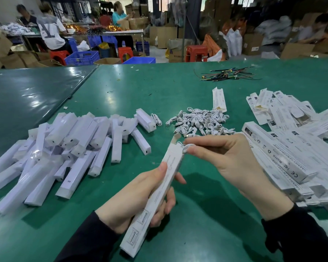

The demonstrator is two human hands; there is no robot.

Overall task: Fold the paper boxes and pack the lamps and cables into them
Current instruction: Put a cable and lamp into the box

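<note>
My left hand (140, 201) grips a long white paper box (155, 197), tilted with its open end up and away from me. At that open end my right hand (222, 157) pinches a coiled white cable (187, 148), which touches the box's mouth. A heap of white lamps in clear wrap (64, 148) lies on the left of the green table (197, 214). A pile of white cables (199, 121) sits in the middle. Flat and folded white boxes (292, 148) are stacked on the right.
One folded box (219, 100) lies alone behind the cable pile. A bundle of coloured wires (227, 73) rests at the table's far side. Behind the table, people sit at another bench among blue crates, red stools and cardboard cartons.
</note>
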